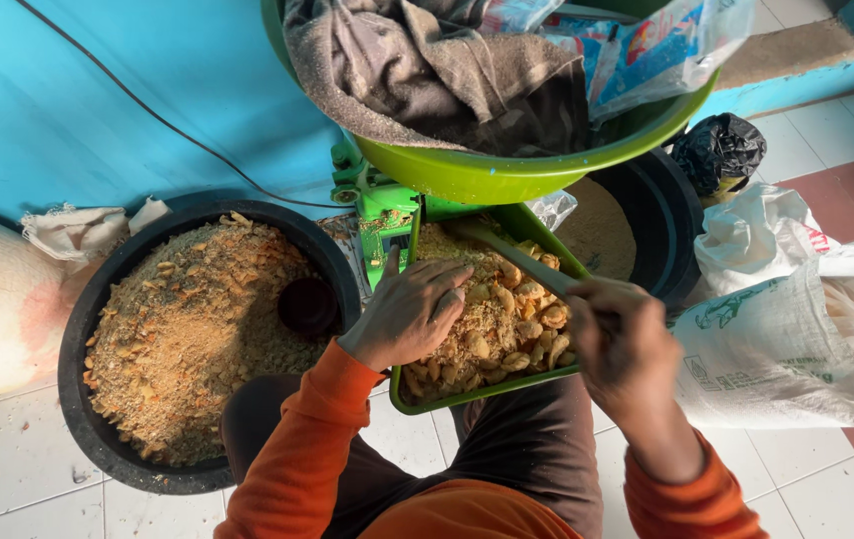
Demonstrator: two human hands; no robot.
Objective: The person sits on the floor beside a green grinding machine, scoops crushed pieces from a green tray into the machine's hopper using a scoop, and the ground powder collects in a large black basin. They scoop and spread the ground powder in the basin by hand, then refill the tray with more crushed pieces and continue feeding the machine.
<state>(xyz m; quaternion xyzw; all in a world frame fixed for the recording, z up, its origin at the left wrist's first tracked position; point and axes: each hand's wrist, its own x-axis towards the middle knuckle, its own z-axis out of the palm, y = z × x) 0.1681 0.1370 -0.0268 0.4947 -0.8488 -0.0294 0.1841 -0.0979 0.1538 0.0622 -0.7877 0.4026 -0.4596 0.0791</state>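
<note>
Left hand: point(409, 311) palm down, fingers spread and slightly curled, pressing on the crumbly tan feed inside the green tray point(402, 394); it grips nothing.
Right hand: point(619, 339) fist closed around the handle end of a flat stick point(512, 255), which slants up and left across the tray's contents.
Green tray: rectangular hopper between the knees, filled with coarse meal and pale whole pods point(522, 319); it sits against a green machine body point(379, 208).
Black tub, left: point(88, 419) round, on the tiled floor beside the left arm, heaped with the same ground mix; a small dark cup point(307, 304) lies at its right edge.
Green basin: point(507, 172) raised above the tray, holding a grey-brown cloth point(427, 70) and plastic bags.
Black tub, rear: point(681, 215) behind the tray, partly under the basin, with fine tan powder.
White sacks: point(776, 329) woven, slumped just to the right of the right hand.
Sleeves: orange, on both arms.
</note>
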